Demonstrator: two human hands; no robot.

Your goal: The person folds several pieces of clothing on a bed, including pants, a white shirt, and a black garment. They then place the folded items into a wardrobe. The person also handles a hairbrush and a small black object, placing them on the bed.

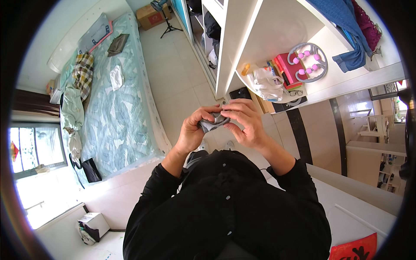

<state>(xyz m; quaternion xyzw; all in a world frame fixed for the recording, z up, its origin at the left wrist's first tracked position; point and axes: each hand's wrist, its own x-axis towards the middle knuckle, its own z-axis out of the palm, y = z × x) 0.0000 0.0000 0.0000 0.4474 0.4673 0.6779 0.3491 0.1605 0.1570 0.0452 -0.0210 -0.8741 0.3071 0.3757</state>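
Observation:
In front of my chest, both hands work on a small bundled grey cloth (209, 126), which looks like a rolled sock. My left hand (193, 128) is closed round its left side, thumb and fingers pressed into the fabric. On the other side, my right hand (245, 122) pinches the upper right edge with bent fingers, its thumb just below. Part of the cloth is hidden behind the fingers, so its full shape does not show.
To the left stands a bed (125, 134) with a leaf-patterned cover; a white cloth (116, 78), dark folded garment (118, 45) and checked shirt (83, 71) lie on it. On the right, a white shelf unit holds a white bag (265, 82), red box (288, 67) and roller massager (323, 65).

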